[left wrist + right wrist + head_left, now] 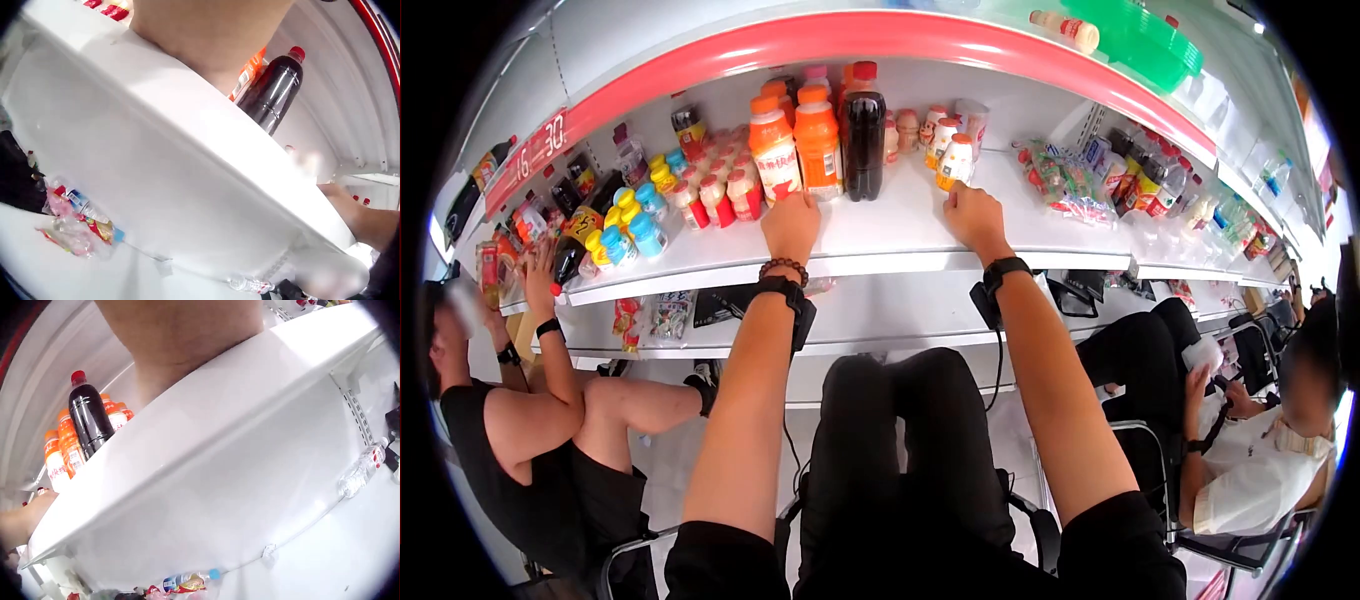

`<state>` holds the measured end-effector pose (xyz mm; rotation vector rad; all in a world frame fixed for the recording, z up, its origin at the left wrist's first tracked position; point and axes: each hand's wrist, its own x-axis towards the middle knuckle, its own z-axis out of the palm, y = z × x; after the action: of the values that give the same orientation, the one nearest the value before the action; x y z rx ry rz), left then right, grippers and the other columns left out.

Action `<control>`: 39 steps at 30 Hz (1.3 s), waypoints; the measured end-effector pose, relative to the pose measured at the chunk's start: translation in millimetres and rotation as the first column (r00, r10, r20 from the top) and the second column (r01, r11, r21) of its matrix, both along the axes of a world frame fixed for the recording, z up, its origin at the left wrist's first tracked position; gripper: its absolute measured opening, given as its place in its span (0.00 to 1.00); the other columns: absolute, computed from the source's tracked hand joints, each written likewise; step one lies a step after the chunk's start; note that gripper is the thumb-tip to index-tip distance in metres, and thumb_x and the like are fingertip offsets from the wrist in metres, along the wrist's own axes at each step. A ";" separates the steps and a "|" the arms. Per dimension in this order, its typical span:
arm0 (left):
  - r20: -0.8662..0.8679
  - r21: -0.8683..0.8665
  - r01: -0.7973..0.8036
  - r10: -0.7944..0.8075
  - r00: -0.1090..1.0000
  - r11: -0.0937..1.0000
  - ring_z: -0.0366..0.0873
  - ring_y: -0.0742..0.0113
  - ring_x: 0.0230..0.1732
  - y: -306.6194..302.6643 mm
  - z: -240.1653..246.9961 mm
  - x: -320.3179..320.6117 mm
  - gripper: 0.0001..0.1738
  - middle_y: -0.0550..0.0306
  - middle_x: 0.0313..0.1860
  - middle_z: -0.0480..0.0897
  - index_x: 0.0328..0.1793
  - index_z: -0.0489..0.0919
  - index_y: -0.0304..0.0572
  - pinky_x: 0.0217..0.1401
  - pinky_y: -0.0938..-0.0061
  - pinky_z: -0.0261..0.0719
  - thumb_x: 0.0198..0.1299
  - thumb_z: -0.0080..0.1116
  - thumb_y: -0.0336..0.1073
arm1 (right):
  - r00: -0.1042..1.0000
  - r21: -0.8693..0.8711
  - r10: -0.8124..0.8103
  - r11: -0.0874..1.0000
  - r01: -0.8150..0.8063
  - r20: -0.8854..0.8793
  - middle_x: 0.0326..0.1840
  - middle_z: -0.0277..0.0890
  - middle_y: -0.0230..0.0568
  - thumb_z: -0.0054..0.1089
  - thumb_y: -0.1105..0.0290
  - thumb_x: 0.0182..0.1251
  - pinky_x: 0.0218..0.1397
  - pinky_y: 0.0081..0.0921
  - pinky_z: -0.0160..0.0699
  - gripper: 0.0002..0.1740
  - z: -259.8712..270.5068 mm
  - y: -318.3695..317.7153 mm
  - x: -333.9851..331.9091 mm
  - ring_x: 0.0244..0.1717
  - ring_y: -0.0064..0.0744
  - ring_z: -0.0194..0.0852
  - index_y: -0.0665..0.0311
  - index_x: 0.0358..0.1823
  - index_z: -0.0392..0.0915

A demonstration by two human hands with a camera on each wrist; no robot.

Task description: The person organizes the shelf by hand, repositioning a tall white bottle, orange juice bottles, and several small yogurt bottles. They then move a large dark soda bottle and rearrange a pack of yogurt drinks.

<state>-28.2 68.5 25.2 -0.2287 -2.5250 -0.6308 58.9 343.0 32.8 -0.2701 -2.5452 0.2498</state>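
Note:
In the head view, my left hand (pixel 792 226) rests on the white shelf (pixel 880 235), its fingers curled and nothing seen in them. Just behind it stand two large orange-capped bottles (pixel 775 155), with a tall dark bottle (pixel 864 140) to their right. My right hand (pixel 977 218) also lies on the shelf with curled fingers, right at the foot of a small white-and-orange bottle (pixel 955 163); whether they touch is unclear. Both wrist views show mostly the wrists, with the fingers hidden; the dark bottle (pixel 278 90) (pixel 90 419) stands upright there.
Left of the orange bottles are small red-labelled bottles (pixel 717 200) and blue and yellow ones (pixel 647 233). Bagged sweets (pixel 1065 185) lie to the right. A red-edged shelf (pixel 880 32) hangs above, and a lower shelf (pixel 870 318) runs below. People sit at both sides.

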 end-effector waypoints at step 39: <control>-0.007 -0.001 -0.009 0.009 1.000 1.000 0.83 0.44 0.37 -1.7 -4.9 -5.2 0.12 0.46 0.32 0.85 0.36 0.79 0.43 0.40 0.54 0.80 0.55 0.57 0.43 | 0.995 -0.010 0.104 0.995 -0.104 -0.013 0.31 0.81 0.53 0.53 0.67 0.61 0.41 0.48 0.79 0.09 -2.7 3.6 0.0 0.34 0.54 0.82 0.63 0.36 0.77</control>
<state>-33.5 66.7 20.3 -0.2195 -2.5184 -0.6245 58.9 346.6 30.1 -0.1399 -2.5490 0.3043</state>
